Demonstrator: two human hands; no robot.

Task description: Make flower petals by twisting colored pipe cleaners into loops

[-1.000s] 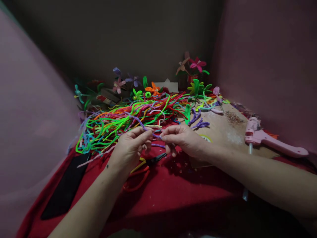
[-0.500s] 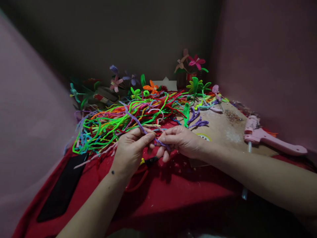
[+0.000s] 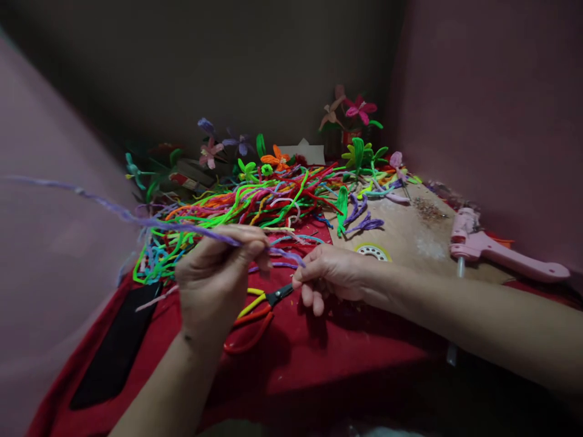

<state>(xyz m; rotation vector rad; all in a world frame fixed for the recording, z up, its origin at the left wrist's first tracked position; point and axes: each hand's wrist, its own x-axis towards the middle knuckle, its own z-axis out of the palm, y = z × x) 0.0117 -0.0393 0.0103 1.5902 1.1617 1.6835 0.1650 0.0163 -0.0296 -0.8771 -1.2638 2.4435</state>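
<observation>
A long purple pipe cleaner (image 3: 155,223) stretches from the far left of the view to my right hand. My left hand (image 3: 223,267) pinches it partway along between thumb and fingers. At its right end, the fingertips of my right hand (image 3: 330,273) are closed on it. Just below and between the hands lie pliers (image 3: 274,296) with yellow and red handles and dark jaws. Behind the hands spreads a heap of many-coloured pipe cleaners (image 3: 237,206). Purple looped petals (image 3: 365,223) and a green leaf (image 3: 342,209) rest beyond my right hand.
A pink glue gun (image 3: 501,252) with a glue stick lies at the right, by a brown board (image 3: 410,224). A tape roll (image 3: 372,252) sits near my right wrist. A black phone-like slab (image 3: 116,349) lies left on red cloth (image 3: 319,370). Pipe-cleaner flowers (image 3: 276,158) stand behind.
My left hand has moved left, away from the right, and the purple pipe cleaner now extends far to the left. The pliers are more uncovered. My right hand has shifted slightly down.
</observation>
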